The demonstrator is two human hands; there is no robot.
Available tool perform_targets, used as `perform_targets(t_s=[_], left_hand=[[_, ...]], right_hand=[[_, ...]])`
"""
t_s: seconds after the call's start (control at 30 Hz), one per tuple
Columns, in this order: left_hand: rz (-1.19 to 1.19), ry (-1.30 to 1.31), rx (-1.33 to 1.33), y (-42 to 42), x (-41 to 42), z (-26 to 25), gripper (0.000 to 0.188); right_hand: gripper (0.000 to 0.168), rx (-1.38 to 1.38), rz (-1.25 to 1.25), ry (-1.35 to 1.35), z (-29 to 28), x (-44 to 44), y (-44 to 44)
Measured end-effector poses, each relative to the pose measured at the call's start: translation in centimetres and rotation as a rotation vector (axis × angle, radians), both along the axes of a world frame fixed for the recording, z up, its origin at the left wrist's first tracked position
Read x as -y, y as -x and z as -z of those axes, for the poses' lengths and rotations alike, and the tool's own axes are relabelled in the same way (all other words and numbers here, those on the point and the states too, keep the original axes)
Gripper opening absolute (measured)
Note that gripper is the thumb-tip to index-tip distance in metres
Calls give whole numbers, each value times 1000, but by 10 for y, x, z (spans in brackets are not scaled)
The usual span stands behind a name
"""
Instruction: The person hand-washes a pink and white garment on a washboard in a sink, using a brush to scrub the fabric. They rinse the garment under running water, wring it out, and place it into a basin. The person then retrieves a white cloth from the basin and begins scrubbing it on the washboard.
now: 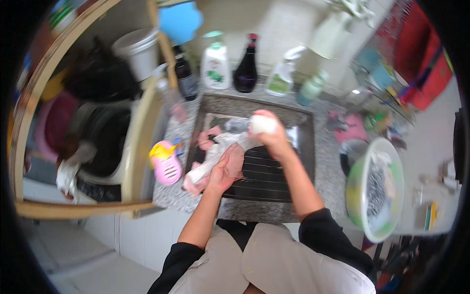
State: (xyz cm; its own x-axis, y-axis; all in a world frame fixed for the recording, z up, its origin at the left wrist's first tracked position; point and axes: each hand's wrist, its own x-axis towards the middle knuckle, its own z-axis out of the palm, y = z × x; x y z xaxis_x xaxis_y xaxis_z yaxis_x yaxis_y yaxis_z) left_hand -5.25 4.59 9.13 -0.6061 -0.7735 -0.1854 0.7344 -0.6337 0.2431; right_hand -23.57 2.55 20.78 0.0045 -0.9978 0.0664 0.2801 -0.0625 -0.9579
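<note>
My left hand point(222, 172) grips a pink and white cloth garment point(205, 171) over the ridged floor of a dark stone sink point(257, 183). Folds of the garment spread left across the sink's rim. Above the far half of the basin, my right hand point(273, 136) has its fingers around a white rounded block point(263, 124), which looks like a bar of soap. Part of the block is hidden by the fingers. Beneath and behind it lies more wet cloth point(237, 125), greyish and white.
Several bottles line the back ledge, among them a white pump bottle point(216, 62) and a spray bottle point(282, 73). A pink soap dish point(168, 171) sits left of the sink. Right stands a plastic basin point(356, 198) holding cloth. A washing machine point(141, 139) is at left.
</note>
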Motion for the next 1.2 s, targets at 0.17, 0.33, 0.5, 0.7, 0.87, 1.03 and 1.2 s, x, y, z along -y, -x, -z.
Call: perform_targets(t_s=[0.17,0.33,0.5,0.7,0.87,1.03,1.2], left_hand=[[253,41,31,108,7,-14,45],[347,-12,40,156,14,-11,40],[335,-103,5,176,22,-15,37],[264,-194,98,207,33,0,33],[240,-285,116,235,51,23,30],[265,-279,140,237,54,11,31],[489,-213,-268,205,55,38,32]], right_hand=[[57,273,676,-72,5,-83,199],[42,292,775,-151,35,-94,308],[35,314,878,-132,40,-89,327],[51,395,661,-83,45,-91,277],[47,549,629,-125,53,-73,254],[48,320,1106,198,44,-88,287],[46,370,1200,227,44,-84,341]])
